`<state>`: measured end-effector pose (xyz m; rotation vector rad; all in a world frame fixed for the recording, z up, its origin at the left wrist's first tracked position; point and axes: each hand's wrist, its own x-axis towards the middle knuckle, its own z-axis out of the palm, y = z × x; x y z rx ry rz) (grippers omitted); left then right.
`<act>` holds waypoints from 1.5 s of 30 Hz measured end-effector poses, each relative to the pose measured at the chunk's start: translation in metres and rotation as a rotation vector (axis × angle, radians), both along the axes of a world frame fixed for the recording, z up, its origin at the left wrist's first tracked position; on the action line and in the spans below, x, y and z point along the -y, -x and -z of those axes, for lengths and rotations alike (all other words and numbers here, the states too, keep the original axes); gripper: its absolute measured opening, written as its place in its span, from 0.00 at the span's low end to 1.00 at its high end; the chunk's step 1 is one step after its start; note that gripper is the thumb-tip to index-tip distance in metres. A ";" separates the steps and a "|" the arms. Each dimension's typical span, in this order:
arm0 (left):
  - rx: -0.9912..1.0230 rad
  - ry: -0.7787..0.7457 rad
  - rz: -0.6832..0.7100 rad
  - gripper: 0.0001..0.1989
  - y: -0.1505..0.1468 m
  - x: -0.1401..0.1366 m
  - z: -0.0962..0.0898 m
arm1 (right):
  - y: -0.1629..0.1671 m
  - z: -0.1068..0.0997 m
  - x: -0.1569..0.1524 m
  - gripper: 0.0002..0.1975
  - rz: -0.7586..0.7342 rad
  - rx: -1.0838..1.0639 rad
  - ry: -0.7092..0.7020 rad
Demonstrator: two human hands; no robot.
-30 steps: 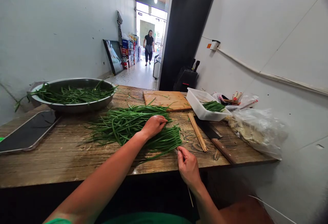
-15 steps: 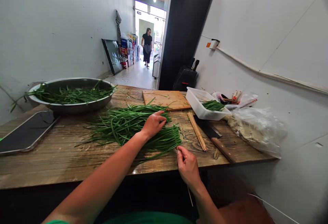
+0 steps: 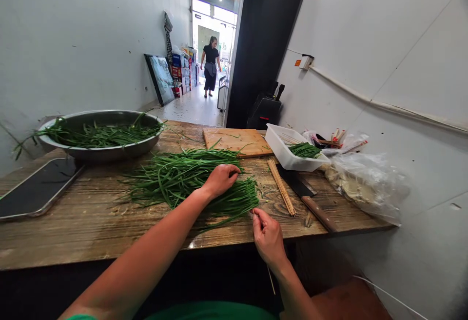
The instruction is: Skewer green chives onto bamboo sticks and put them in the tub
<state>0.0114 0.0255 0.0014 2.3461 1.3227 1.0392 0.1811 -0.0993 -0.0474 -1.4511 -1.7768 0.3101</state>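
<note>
At the lower centre of the frame, the right hand (image 3: 268, 232) pinches in its fingers a thin, pale wooden skewer (image 3: 271, 281) near the upper end, probably to keep it steady. The left hand (image 3: 221, 181) bends its fingers over long, narrow green leaves (image 3: 175, 176) at the centre, seemingly laid for easy reach; whether it grasps any, I cannot tell. These leaves look fresh, tangled at left, evenly ended at right.

There's one held skewer (image 3: 271, 281), one knife (image 3: 309, 203) (and one basin (image 3: 109, 153)).

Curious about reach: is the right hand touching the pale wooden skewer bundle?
Apart: the head view shows brown wooden tabletop between right hand and skewer bundle.
</note>
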 end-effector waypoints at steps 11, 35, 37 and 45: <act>0.215 0.243 0.033 0.07 -0.002 -0.004 0.005 | 0.001 -0.001 -0.001 0.15 -0.012 -0.013 -0.004; 0.200 0.249 -0.029 0.10 -0.002 0.000 0.002 | 0.000 0.001 -0.001 0.15 -0.021 -0.022 -0.021; 0.214 0.272 -0.018 0.10 -0.005 0.000 0.004 | 0.000 0.001 -0.002 0.15 -0.017 -0.017 -0.029; 0.276 0.324 -0.056 0.11 -0.007 0.001 0.007 | 0.000 0.001 -0.002 0.15 -0.012 -0.005 -0.013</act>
